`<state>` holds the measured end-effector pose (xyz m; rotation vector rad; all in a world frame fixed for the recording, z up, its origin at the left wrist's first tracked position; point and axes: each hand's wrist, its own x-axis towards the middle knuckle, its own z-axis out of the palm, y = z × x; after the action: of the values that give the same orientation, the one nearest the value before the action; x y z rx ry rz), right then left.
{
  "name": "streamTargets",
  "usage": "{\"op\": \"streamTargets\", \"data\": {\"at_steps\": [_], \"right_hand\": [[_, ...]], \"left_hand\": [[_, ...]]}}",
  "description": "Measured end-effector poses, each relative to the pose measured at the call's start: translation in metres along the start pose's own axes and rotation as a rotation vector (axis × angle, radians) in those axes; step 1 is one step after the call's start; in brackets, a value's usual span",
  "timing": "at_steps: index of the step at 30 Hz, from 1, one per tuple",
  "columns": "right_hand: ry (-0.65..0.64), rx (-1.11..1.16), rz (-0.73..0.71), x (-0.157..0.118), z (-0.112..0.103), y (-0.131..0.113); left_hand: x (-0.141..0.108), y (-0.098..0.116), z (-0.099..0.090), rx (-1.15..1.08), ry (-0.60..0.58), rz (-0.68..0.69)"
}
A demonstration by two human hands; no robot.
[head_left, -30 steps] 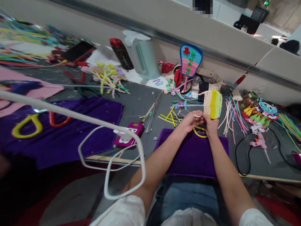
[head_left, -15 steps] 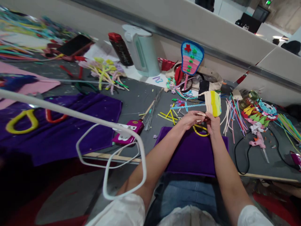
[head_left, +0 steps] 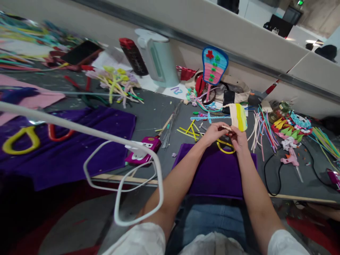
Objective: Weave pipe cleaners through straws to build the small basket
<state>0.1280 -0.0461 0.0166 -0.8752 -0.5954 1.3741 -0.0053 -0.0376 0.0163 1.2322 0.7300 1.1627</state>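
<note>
My left hand [head_left: 217, 133] pinches a cream pipe cleaner end, its fingers pressed together. Close on its right, my right hand [head_left: 238, 137] has its fingers closed on the same cream strand, which runs to a striped panel [head_left: 239, 117] of cream, yellow and pale blue. The panel stands up just beyond the fingertips. Below and between the hands lie yellow scissor handles [head_left: 225, 147], partly hidden, at the top edge of a purple cloth [head_left: 216, 173]. A light blue pipe cleaner stem [head_left: 198, 118] lies to the left of the panel.
Behind stand a kettle [head_left: 162, 60], a dark bottle [head_left: 133, 56] and a blue-pink fan shape [head_left: 214, 65]. A pink glue gun [head_left: 292, 158] with a black cord lies at right. A power strip [head_left: 145, 150] is at left, and a white looped tube [head_left: 106, 136] crosses the left foreground.
The whole view has shifted slightly, so most things sit a little further left. Both hands keep hold of the cream strand; the fingers have moved only slightly.
</note>
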Motion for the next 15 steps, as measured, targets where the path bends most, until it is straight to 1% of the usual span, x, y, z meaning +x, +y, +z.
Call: {"op": "streamTargets", "data": {"at_steps": [4,7,11,13,15], "right_hand": [[0.045,0.018,-0.058,0.001,0.0,-0.001],[0.069,0.019,-0.022,0.002,-0.001,-0.001],[0.06,0.074,0.088,0.001,-0.001,0.001],[0.051,0.095,0.125,0.0,-0.001,0.002],[0.054,0.11,0.107,0.0,-0.001,0.002]], "left_hand": [[0.001,-0.008,0.0,0.049,-0.018,-0.054],[0.002,-0.008,-0.001,0.083,0.006,-0.023],[0.003,0.001,-0.003,0.188,0.076,0.093],[0.004,0.003,-0.003,0.204,0.129,0.099],[0.005,-0.001,-0.001,0.18,0.192,0.073]]}}
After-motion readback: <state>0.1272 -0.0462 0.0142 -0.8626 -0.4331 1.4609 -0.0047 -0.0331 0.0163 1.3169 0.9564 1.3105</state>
